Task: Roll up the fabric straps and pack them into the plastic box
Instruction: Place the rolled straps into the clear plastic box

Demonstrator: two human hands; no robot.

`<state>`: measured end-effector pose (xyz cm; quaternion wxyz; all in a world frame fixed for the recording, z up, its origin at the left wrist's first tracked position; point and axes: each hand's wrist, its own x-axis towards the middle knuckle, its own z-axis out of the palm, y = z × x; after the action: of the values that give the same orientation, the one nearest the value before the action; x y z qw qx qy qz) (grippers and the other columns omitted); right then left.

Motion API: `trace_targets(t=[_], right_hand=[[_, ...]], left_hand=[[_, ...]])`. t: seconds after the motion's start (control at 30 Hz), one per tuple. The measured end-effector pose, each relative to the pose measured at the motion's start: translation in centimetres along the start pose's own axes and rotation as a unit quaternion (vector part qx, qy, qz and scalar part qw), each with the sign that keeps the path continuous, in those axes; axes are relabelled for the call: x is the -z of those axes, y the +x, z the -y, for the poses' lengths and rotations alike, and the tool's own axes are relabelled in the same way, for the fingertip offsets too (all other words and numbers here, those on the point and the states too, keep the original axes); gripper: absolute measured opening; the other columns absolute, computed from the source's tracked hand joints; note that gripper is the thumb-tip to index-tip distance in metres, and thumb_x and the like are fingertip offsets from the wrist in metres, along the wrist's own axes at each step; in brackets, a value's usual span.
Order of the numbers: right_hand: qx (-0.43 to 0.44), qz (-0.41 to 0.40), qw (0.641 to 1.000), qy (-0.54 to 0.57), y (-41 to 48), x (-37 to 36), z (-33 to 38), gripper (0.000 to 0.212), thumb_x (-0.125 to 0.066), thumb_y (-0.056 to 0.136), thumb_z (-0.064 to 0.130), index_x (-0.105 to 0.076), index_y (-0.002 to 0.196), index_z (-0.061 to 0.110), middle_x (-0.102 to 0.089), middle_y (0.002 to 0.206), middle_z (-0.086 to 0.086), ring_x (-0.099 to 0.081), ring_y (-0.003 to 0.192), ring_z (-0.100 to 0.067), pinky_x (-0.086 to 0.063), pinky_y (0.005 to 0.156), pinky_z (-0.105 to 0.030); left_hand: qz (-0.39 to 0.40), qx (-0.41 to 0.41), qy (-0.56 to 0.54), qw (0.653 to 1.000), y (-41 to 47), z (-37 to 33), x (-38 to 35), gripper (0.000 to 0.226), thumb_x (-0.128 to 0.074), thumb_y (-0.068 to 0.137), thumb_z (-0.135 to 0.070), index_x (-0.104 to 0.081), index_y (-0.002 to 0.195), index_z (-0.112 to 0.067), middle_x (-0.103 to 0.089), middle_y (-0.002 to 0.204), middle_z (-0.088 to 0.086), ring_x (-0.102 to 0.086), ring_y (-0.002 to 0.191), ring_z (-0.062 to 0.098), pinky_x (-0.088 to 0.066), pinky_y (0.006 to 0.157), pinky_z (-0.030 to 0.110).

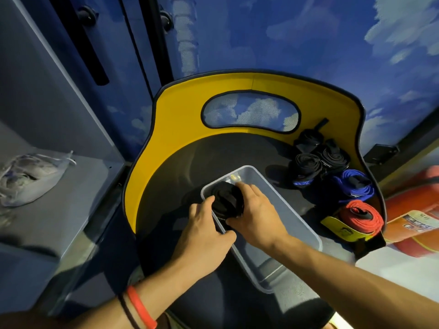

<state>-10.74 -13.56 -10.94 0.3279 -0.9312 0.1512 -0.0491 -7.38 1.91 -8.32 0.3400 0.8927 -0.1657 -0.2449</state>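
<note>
A clear plastic box (294, 210) lies on a dark chair seat. In its far left corner sits a rolled black strap (226, 198). My left hand (204, 231) grips the roll from the left, fingers curled over the box's left rim. From the right, my right hand (256, 210) holds the same roll, fingers curled over its top. More rolled straps lie on the seat at the right: several black ones (316, 157), a blue one (354, 186) and a red one (361, 216) with a yellow label.
The chair has a yellow backrest (180, 115) with an oval cutout. A grey shelf (71, 198) at the left holds a white bag (26, 179). A red cylinder (413, 210) lies to the right of the chair.
</note>
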Motion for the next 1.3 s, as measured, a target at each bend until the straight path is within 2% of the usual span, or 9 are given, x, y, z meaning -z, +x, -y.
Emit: trace_targets(t=[0.13, 0.23, 0.3, 0.43, 0.53, 0.77, 0.9, 1.1, 1.3], right_hand=[[0.009, -0.02, 0.995, 0.094, -0.6, 0.1, -0.2, 0.057, -0.081, 0.077, 0.016, -0.055, 0.127, 0.02, -0.06, 0.119, 0.006, -0.057, 0.109, -0.014, -0.05, 0.093, -0.027], [-0.003, 0.009, 0.994, 0.107, -0.7, 0.2, -0.6, 0.069, -0.08, 0.077, 0.014, -0.048, 0.137, 0.029, -0.047, 0.125, 0.005, -0.051, 0.11, -0.01, -0.047, 0.093, -0.015], [-0.028, 0.021, 0.993, 0.114, -0.8, 0.1, -0.6, 0.074, -0.079, 0.079, 0.014, -0.044, 0.14, 0.036, -0.039, 0.123, 0.005, -0.049, 0.105, -0.008, -0.045, 0.082, -0.007], [-0.023, 0.02, 0.993, 0.117, -0.9, -0.1, -0.8, 0.074, -0.082, 0.08, 0.021, -0.045, 0.141, 0.04, -0.041, 0.115, 0.007, -0.055, 0.102, -0.011, -0.049, 0.09, -0.018], [-0.007, 0.031, 0.992, 0.12, -0.7, -0.1, -0.9, 0.075, -0.084, 0.079, 0.025, -0.046, 0.142, 0.04, -0.043, 0.113, 0.009, -0.058, 0.101, -0.011, -0.053, 0.096, -0.03], [-0.079, 0.024, 0.979, 0.185, -1.3, -0.3, -0.8, 0.056, -0.087, 0.074, 0.019, -0.051, 0.117, 0.023, -0.056, 0.112, 0.004, -0.06, 0.101, -0.013, -0.056, 0.089, -0.037], [-0.131, 0.029, 0.97, 0.203, -1.8, -0.6, -0.3, 0.052, -0.089, 0.068, 0.015, -0.047, 0.099, 0.022, -0.055, 0.11, -0.002, -0.061, 0.095, -0.019, -0.055, 0.085, -0.04], [-0.153, 0.176, 0.959, 0.16, -0.3, 2.8, -0.5, 0.032, -0.077, 0.067, 0.014, -0.064, 0.096, 0.017, -0.069, 0.093, -0.008, -0.062, 0.079, -0.016, -0.052, 0.069, -0.033], [-0.028, -0.061, 0.995, -0.071, 2.6, 8.7, -1.9, 0.023, -0.054, 0.078, 0.02, -0.074, 0.09, 0.02, -0.075, 0.09, -0.003, -0.069, 0.083, -0.029, -0.057, 0.072, -0.04]], left_hand=[[0.012, -0.018, 0.114, 0.993, 0.0, -0.6, 2.3, 0.072, -0.064, 0.093, -0.042, -0.029, 0.155, -0.036, -0.049, 0.141, -0.014, -0.06, 0.118, 0.011, -0.051, 0.095, 0.033], [-0.064, -0.048, 0.194, 0.978, 1.6, -1.1, 4.5, 0.032, -0.062, 0.095, -0.045, -0.056, 0.125, -0.039, -0.067, 0.11, -0.015, -0.063, 0.094, 0.008, -0.049, 0.075, 0.029], [-0.092, -0.04, 0.183, 0.978, 2.7, -1.0, 5.2, 0.017, -0.063, 0.094, -0.043, -0.056, 0.108, -0.037, -0.059, 0.112, -0.011, -0.059, 0.088, 0.008, -0.048, 0.072, 0.029], [-0.016, -0.035, 0.072, 0.997, 4.0, -0.1, 4.1, 0.068, -0.065, 0.094, -0.042, -0.031, 0.152, -0.037, -0.034, 0.156, -0.01, -0.046, 0.137, 0.015, -0.045, 0.106, 0.037], [0.058, -0.082, 0.075, 0.992, 4.0, -0.2, 3.5, 0.078, -0.067, 0.092, -0.043, -0.025, 0.159, -0.039, -0.02, 0.164, -0.017, -0.029, 0.149, 0.012, -0.034, 0.119, 0.038], [0.075, -0.158, 0.245, 0.954, 3.2, 0.0, 3.6, 0.07, -0.059, 0.097, -0.051, -0.02, 0.154, -0.055, 0.006, 0.164, -0.027, -0.029, 0.144, 0.021, -0.044, 0.109, 0.044], [0.123, -0.185, 0.285, 0.932, 3.2, -0.3, 4.3, 0.069, -0.055, 0.101, -0.048, -0.013, 0.155, -0.055, -0.008, 0.161, -0.035, -0.036, 0.133, 0.015, -0.047, 0.102, 0.039], [0.171, -0.187, 0.336, 0.907, 3.4, -0.7, 4.3, 0.068, -0.055, 0.099, -0.052, -0.014, 0.153, -0.055, -0.011, 0.155, -0.027, -0.036, 0.13, 0.018, -0.048, 0.098, 0.039], [0.176, -0.193, 0.351, 0.899, 3.5, -0.7, 4.0, 0.06, -0.051, 0.1, -0.051, -0.018, 0.15, -0.054, -0.01, 0.155, -0.025, -0.038, 0.129, 0.021, -0.047, 0.099, 0.039]])
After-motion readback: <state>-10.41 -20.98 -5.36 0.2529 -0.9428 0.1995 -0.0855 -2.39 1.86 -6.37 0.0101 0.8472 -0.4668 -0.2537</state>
